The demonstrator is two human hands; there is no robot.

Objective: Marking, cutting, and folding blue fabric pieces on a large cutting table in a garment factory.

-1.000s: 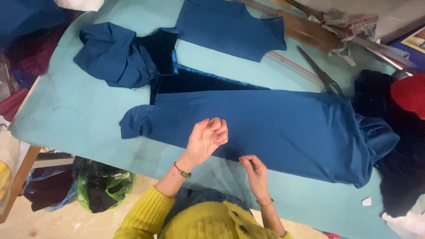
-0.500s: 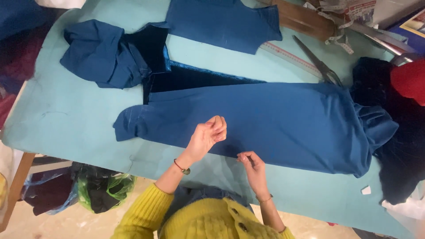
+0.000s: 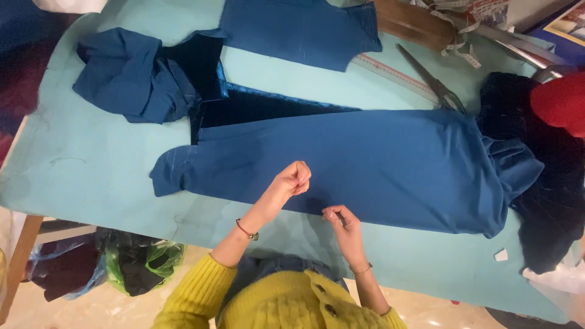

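Note:
A long blue fabric piece (image 3: pixel 378 164) lies flat across the teal table (image 3: pixel 91 176). My left hand (image 3: pixel 294 180) hovers over the fabric's near part, fingertips pinched together; anything between them is too small to see. My right hand (image 3: pixel 340 220) rests at the fabric's near edge, thumb and fingers pinching that edge. A thin bracelet is on each wrist, and my sleeves are yellow knit.
A crumpled blue cloth (image 3: pixel 131 76) lies at the far left and another cut blue piece (image 3: pixel 298 30) at the far edge. Scissors (image 3: pixel 434 80) and a ruler (image 3: pixel 390 72) lie beyond the fabric. Dark velvet (image 3: pixel 548 183) and a red item (image 3: pixel 563 100) sit at the right. Bags (image 3: pixel 131 265) lie under the table.
My left hand has dropped a little toward the right hand, still pinched. The right hand stays at the fabric's near edge. The view has shifted slightly.

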